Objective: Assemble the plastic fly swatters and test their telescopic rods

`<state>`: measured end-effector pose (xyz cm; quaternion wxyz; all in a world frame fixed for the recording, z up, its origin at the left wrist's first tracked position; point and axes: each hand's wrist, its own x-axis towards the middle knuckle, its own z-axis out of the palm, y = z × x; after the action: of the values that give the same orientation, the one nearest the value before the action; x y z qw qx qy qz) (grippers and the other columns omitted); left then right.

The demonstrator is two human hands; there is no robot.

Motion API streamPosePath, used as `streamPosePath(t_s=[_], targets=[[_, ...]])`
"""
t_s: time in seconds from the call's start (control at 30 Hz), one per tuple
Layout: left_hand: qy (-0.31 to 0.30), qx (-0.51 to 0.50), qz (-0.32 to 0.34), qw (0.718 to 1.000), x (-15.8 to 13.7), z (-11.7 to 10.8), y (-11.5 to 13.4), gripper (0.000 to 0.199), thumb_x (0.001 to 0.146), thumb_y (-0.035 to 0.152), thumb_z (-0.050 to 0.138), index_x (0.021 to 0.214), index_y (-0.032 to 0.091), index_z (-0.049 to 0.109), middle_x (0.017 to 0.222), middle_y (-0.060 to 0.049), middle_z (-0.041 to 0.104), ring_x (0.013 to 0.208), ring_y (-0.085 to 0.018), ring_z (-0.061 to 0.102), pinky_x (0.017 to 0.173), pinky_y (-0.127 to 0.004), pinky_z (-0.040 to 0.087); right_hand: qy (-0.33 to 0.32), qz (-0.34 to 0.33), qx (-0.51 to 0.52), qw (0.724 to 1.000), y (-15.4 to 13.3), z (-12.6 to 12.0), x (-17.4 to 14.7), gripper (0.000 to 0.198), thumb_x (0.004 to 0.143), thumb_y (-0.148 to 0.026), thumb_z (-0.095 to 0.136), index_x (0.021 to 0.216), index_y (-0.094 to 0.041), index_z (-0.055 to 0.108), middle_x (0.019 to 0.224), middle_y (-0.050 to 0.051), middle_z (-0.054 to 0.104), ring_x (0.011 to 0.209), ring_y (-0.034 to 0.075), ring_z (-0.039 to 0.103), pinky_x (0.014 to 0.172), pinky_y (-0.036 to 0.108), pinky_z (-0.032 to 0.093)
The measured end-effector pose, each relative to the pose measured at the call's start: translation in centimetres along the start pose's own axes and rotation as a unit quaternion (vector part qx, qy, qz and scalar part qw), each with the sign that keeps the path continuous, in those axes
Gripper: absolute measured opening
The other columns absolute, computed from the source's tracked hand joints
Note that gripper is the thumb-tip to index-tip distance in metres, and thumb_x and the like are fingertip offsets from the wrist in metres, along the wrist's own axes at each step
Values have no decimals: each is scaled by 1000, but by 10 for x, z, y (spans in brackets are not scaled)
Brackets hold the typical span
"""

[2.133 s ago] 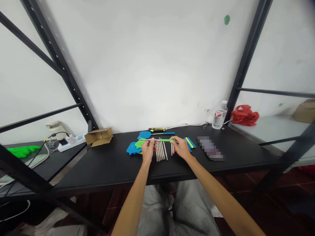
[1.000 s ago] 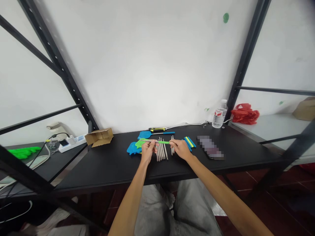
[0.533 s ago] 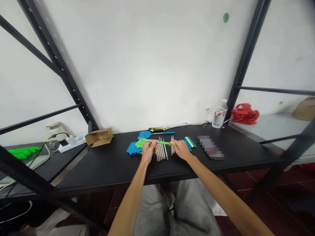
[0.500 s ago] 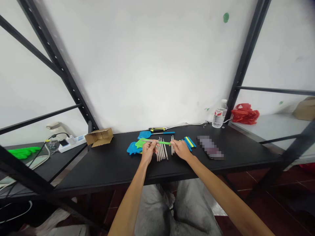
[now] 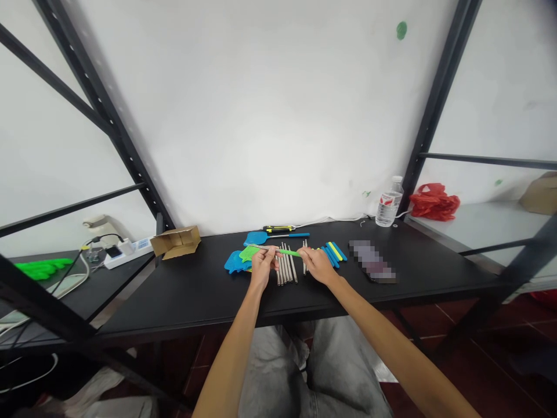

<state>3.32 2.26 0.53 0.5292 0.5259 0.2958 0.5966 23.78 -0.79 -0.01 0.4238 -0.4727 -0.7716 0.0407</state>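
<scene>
My left hand (image 5: pixel 263 268) is closed around a thin metal rod (image 5: pixel 257 247) at the spot where it meets a green handle (image 5: pixel 289 252). The handle's far end is gripped in my right hand (image 5: pixel 318 265). Both hands hold the piece level above the table, across a row of loose metal rods (image 5: pixel 287 270). To the left of my left hand lie blue swatter heads (image 5: pixel 235 262) with a green swatter head (image 5: pixel 248 253). Behind the rods rests a blue fly swatter (image 5: pixel 256 238) with a metal stem. Blue and yellow handles (image 5: pixel 334 252) lie right of my right hand.
A black table (image 5: pixel 183 296) carries an open cardboard box (image 5: pixel 177 242) at left and a blurred-out phone (image 5: pixel 372 261) at right. Near the wall stand a water bottle (image 5: pixel 389 203) and a black-yellow tool (image 5: pixel 278 229). A power strip (image 5: pixel 126 255) is on the left-hand table.
My right hand has shifted slightly left, toward my left hand, and less of the green handle shows between them. The things on the table stay put.
</scene>
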Motion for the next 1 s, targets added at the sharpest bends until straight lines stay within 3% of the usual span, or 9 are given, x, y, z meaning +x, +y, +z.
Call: streamPosePath(t_s=[0.17,0.37,1.0], targets=[[44,-23,3,999,2,-1,1,45,75,53,74,92,12,67,74,-5,70,45,-8,53,43,-22,42,32,10,8,999,-6,0,1,32,100,-46,44,113,-24,63,68,-1,64,63,18,59,62,26,35],[20,-17,-3,1000,0,0,3,47,74,54,75,93,11,67,78,-7,71,45,-8,53,42,-22,41,46,14,17,999,3,1,0,27,100,-42,44,101,-23,64,72,0,67,66,17,62,63,25,36],[-16,-20,5,1000,-2,1,1,45,76,50,74,96,10,68,74,-5,69,45,-7,52,42,-21,42,7,9,-66,998,3,6,-3,43,103,-36,32,79,-21,65,60,1,62,57,16,57,61,27,30]])
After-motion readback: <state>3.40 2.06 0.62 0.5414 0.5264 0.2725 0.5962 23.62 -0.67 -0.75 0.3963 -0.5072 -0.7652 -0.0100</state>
